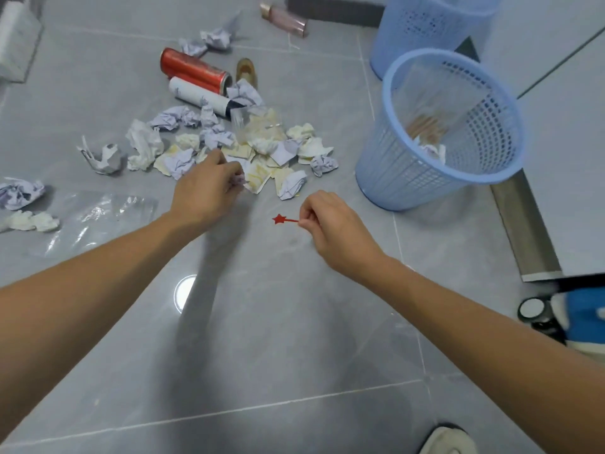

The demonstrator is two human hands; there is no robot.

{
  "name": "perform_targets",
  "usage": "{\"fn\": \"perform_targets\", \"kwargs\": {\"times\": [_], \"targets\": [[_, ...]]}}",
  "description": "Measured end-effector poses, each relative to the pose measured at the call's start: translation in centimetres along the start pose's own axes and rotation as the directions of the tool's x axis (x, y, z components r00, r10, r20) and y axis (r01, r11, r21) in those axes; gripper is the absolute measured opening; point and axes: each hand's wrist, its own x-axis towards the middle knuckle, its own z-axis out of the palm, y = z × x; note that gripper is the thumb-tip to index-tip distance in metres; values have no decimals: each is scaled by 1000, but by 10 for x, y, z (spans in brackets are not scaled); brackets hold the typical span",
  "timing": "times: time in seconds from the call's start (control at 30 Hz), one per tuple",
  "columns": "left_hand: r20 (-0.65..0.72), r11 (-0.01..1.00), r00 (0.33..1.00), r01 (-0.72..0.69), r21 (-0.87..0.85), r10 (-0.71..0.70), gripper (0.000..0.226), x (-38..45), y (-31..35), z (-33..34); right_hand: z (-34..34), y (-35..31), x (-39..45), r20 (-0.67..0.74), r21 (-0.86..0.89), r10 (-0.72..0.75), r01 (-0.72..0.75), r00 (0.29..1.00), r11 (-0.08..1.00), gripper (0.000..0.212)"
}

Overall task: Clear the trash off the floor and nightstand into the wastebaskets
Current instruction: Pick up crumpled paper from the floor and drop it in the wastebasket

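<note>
A heap of crumpled paper (229, 149) lies on the grey tile floor, with a red can (194, 71) and a white tube (199, 97) behind it. My left hand (206, 188) is at the heap's front edge and pinches a small crumpled paper scrap (238, 181). My right hand (330, 224) pinches the stem of a red star-tipped pick (281, 219) just above the floor. A blue mesh wastebasket (409, 172) stands to the right with some trash inside. A second blue wastebasket (422, 31) stands behind it.
A clear plastic bag (95, 217) and more paper balls (19, 194) lie at the left. A pink bottle (284, 19) and a small brown bottle (246, 71) lie farther back. A white cabinet (563, 198) with a metal base strip is on the right. A blue-and-white object (582, 319) sits lower right.
</note>
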Motion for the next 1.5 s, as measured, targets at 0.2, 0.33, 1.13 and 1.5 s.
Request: {"fn": "perform_targets", "kwargs": {"times": [0.2, 0.33, 1.13, 1.5], "targets": [[-277, 943, 941, -256, -212, 193, 21, 43, 117, -91, -125, 0, 0, -379, 3, -21, 24, 925, 1000, 6], [-283, 893, 916, -360, -270, 284, 22, 89, 206, -119, -191, 40, -4, -488, 29, 156, -163, 859, 986, 4], [226, 966, 968, 158, -206, -110, 32, 17, 71, -164, -103, -85, 72, -137, -29, 221, -227, 966, 973, 22], [283, 972, 940, 219, -80, -189, 44, 40, 8, -37, 9, 21, 104, 61, -146, 312, -301, 948, 942, 47]]}}
